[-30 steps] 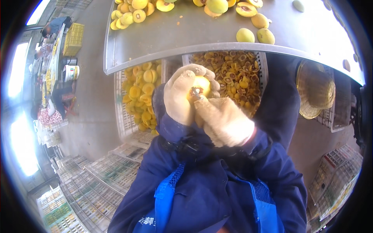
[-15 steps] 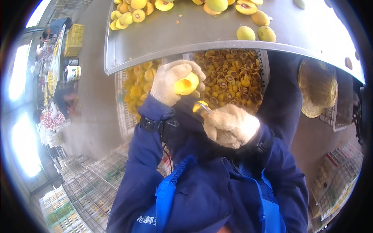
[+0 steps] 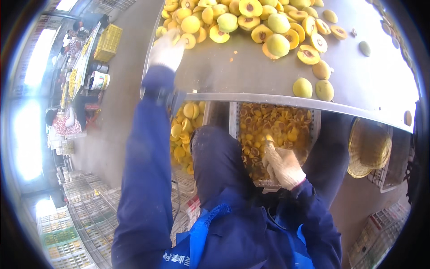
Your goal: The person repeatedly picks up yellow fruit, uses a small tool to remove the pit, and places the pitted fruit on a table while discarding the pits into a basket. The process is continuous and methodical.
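My left hand [image 3: 166,50], gloved in off-white, reaches over the metal table to the left end of a pile of yellow peaches [image 3: 190,24], many of them halved. Motion smears its fingers, so I cannot tell whether they grip a fruit. Lower down, my right hand [image 3: 284,166], in a similar glove, is closed on a pitting spoon, whose metal hardly shows now. A small yellow scrap [image 3: 268,138] is at its fingertips. Beneath that hand stands a crate [image 3: 316,134] of cut-out pits and flesh scraps. Peach halves [image 3: 182,134] fill another container under my left forearm.
The metal table's raised edge [image 3: 268,97] runs above my knees. Two whole peaches [image 3: 303,88] lie near it. Woven baskets [image 3: 369,145] stand at right, stacked plastic crates [image 3: 96,210] at lower left. People work at a far-left table, near a yellow crate [image 3: 108,42].
My left hand has gone up and left to the pile, and the peach half it held is no longer seen there. The right hand has moved right and slightly down, over the pit crate.
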`<action>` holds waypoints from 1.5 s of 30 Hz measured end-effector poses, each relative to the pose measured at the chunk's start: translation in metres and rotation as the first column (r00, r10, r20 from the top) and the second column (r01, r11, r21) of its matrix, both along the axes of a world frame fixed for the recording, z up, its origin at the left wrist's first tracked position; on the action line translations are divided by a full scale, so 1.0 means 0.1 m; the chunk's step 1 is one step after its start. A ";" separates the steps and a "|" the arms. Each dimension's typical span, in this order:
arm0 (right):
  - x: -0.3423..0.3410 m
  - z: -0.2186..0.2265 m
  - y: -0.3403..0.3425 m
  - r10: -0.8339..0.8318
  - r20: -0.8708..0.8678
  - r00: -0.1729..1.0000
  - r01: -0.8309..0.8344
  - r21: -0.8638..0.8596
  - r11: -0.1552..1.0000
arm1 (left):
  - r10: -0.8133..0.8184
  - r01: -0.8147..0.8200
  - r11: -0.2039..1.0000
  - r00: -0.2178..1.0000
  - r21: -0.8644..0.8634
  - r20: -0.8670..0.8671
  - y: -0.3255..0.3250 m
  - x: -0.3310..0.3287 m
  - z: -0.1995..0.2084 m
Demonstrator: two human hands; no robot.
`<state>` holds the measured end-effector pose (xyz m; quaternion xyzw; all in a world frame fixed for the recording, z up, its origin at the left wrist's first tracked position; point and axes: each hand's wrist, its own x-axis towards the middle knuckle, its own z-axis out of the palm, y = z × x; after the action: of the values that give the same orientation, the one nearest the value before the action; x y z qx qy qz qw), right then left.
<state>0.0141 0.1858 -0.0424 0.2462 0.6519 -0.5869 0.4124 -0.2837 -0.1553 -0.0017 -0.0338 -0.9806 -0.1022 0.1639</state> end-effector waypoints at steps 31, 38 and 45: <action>0.11 0.36 -0.64 -0.213 -0.793 0.571 0.216 -0.105 0.971 | -0.463 -0.320 -0.240 0.868 0.917 0.182 1.39 2.37 -0.03; 0.18 0.40 -0.64 0.069 -0.855 0.515 0.192 0.193 0.962 | -0.388 -0.236 -0.218 0.911 0.947 0.137 1.43 2.54 0.09; 0.21 0.34 -0.69 0.182 -0.870 0.458 0.198 0.300 0.933 | -0.306 -0.081 -0.024 0.949 0.996 0.070 1.47 2.64 0.05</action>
<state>0.0355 0.1168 -0.0081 -0.0219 0.8644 -0.5005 -0.0431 -0.0200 -0.0080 0.0030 0.0268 -0.6186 -0.7852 -0.0058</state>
